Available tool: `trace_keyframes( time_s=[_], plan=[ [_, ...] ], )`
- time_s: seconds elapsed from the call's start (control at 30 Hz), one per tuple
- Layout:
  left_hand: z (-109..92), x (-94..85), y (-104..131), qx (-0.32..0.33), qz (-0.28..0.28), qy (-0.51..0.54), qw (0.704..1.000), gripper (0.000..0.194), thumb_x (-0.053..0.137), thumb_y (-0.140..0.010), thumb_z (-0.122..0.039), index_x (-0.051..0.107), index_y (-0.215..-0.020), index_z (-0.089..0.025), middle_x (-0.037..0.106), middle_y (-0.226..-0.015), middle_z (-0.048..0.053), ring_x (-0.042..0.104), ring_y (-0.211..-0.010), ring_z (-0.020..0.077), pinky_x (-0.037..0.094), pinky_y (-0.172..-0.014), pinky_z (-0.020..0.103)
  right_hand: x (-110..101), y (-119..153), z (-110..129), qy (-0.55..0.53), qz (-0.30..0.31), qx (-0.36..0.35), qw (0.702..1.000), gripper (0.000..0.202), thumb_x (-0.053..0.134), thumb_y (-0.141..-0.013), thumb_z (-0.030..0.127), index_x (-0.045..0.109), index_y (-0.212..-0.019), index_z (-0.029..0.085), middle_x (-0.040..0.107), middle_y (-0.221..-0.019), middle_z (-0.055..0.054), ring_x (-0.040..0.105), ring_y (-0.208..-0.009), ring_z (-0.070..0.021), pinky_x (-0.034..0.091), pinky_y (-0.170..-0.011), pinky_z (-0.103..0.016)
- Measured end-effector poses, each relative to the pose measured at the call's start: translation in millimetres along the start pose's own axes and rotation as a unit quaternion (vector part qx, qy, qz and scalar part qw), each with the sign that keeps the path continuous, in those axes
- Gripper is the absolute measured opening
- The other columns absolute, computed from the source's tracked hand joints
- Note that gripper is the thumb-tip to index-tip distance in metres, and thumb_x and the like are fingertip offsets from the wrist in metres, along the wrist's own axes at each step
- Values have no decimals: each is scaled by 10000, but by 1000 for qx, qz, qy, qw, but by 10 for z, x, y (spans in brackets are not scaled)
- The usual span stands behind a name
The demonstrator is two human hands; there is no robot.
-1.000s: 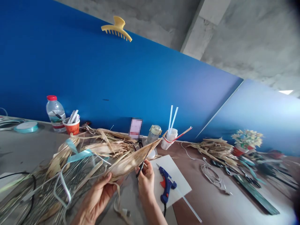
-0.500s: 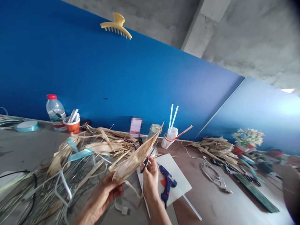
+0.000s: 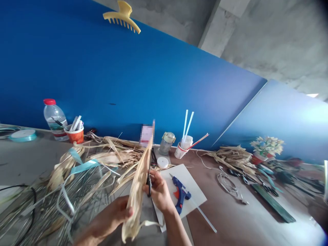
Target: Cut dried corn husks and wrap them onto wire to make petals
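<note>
Leftmost, a turquoise ribbon spool (image 3: pixel 23 135) is noted near a red-capped bottle (image 3: pixel 54 119). Centrally, the lower part of a dried corn husk (image 3: pixel 137 194) is pinched by the left hand (image 3: pixel 114 215), the husk being tilted above the tabletop (image 3: pixel 30 160). At its right edge, a slim black tool (image 3: pixel 149 185), type unclear, is gripped by the right hand (image 3: pixel 160 193). Rightward, a blue hot-glue gun (image 3: pixel 182 195) is laid on a white sheet (image 3: pixel 184 173)

Left grip (image 3: pixel 119 209): bare human hand, thumb and fingers uncovered, well left of the glue gun (image 3: pixel 181 195). Left forearm (image 3: pixel 96 228): bare, outline blurred. Right grip (image 3: pixel 159 191): bare human hand, just left of the glue gun; fingers, wrist uncovered. Right forearm (image 3: pixel 176 228): bare, narrowing toward the wrist, just below the glue gun.
</note>
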State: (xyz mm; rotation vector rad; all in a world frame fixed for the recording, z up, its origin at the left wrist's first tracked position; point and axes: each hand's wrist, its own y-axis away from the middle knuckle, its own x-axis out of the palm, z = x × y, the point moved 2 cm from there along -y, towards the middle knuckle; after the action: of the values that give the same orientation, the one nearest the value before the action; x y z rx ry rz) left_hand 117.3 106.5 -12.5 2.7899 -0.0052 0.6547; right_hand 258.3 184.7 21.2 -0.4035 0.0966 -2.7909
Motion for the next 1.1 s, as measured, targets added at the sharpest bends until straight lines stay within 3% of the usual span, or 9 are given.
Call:
trace_keyframes(
  time_s=[0.23, 0.4, 0.47, 0.57, 0.7, 0.8, 0.87, 1.0, 1.1],
  plan=[
    [-135, -102, -164, 71, -165, -114, 977, 273, 760, -588, -308, 529, -515, -182, 406, -406, -58, 321, -397, 92, 215, -406, 206, 18, 61, 36, 58, -12, -14, 998, 376, 657, -691, 174, 586, -1058, 212, 653, -773, -4, 573, -671, -150, 440, -597, -238],
    [-240, -274, -131, 138, -301, -142, 933, 403, 677, -681, -383, 384, -461, -215, 324, -377, -65, 275, -382, 92, 190, -407, 229, -48, 117, 85, 79, -123, -124, 982, 428, 642, -708, 170, 537, -1119, 228, 649, -940, -47, 561, -713, -147, 441, -601, -236],
    [-248, -255, -112, 130, -319, -151, 926, 404, 640, -709, -401, 387, -453, -217, 341, -367, -57, 284, -371, 94, 194, -402, 233, -3, 160, 75, 129, -103, -127, 978, 460, 619, -710, 143, 537, -1152, 242, 622, -1011, -50, 489, -608, -110, 408, -536, -222],
    [-240, -176, -110, 109, -289, -182, 934, 387, 675, -662, -388, 430, -426, -204, 384, -352, -42, 317, -354, 94, 203, -390, 233, 108, 216, 34, 245, -11, -113, 963, 574, 578, -651, 55, 549, -1191, 249, 599, -875, -10, 391, -529, -92, 358, -492, -213],
    [-226, -152, -143, 121, -267, -106, 950, 397, 729, -573, -426, 457, -409, -189, 403, -349, -40, 353, -366, 92, 244, -381, 223, 156, 189, -32, 324, 68, -94, 939, 570, 505, -596, 24, 557, -1127, 223, 560, -763, 22, 417, -545, -97, 370, -528, -205],
    [-260, -215, -176, 121, -299, 27, 946, 356, 783, -505, -375, 495, -450, -174, 468, -391, -42, 396, -390, 83, 290, -383, 202, 53, 96, -61, 274, 22, -78, 958, 428, 473, -621, 69, 522, -1026, 201, 530, -772, 21, 444, -552, -88, 370, -505, -180],
    [-316, -258, -183, 137, -339, 145, 920, 309, 817, -433, -287, 559, -554, -168, 552, -478, -52, 447, -416, 79, 336, -391, 187, -68, 32, -55, 250, -47, -85, 963, 392, 453, -652, 103, 494, -1031, 194, 504, -744, 25, 455, -556, -93, 378, -502, -180],
    [-425, -262, -165, 209, -370, 250, 870, 389, 835, -391, -201, 610, -708, -183, 624, -590, -77, 488, -432, 66, 383, -391, 167, -299, -28, 2, 319, -212, -109, 917, 431, 480, -708, 164, 465, -1139, 166, 555, -765, -12, 499, -569, -128, 425, -556, -240],
    [-398, -209, -164, 187, -362, 234, 883, 373, 849, -398, -201, 614, -687, -175, 634, -576, -62, 515, -440, 77, 428, -411, 177, -277, 9, 34, 343, -223, -128, 903, 391, 549, -731, 232, 519, -1117, 176, 571, -991, -89, 511, -547, -111, 444, -577, -272]
  ],
)
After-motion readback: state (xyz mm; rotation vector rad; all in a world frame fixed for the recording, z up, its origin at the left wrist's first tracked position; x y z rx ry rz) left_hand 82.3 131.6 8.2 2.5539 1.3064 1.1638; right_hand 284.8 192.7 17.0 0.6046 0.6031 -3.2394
